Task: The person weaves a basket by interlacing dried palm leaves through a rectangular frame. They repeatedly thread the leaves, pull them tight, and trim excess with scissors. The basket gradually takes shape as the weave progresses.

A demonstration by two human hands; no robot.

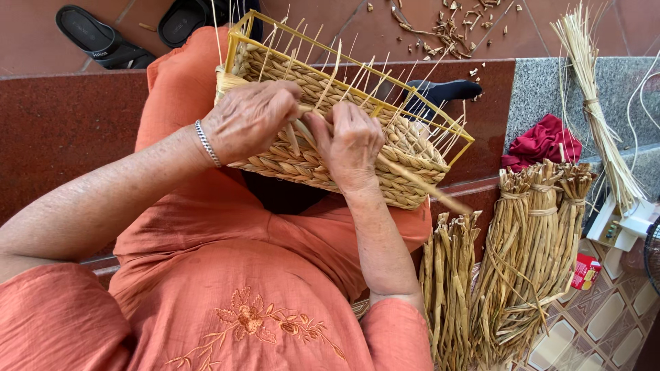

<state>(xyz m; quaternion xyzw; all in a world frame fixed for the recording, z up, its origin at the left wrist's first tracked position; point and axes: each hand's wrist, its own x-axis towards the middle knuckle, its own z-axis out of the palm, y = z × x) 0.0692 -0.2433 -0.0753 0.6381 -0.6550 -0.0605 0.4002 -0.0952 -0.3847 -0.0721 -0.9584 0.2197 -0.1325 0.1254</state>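
Floor: reddish-brown tiles [62, 124] across the left and top, stepping down at right to a grey speckled stone ledge [529, 89] and patterned tiles [605, 323] below. Person seated, orange embroidered garment [234, 302] filling the lower frame.

Half-woven basket [323, 148] rests on the lap, tilted, its yellow frame [240, 31] open at top, thin upright stakes [357, 75] sticking out of the braided wall. Bundles of dried plant fibre [529, 254] stand tied just right of the knee; a looser sheaf of pale straw [595, 103] leans on the ledge beyond.

Left hand [247, 120], silver bracelet [207, 144] at the wrist, curled over the basket's near wall, fingers pinching a strand among the stakes. Right hand [352, 144] close beside it, fingers closed on the same weaving strand [419, 182], which trails off to the right over the basket's edge.

Smaller items: red cloth [543, 141] crumpled on the ledge, black sandals [103, 38] at top left, scattered fibre offcuts [454, 27] at top, a small red packet [586, 271] by the bundles.
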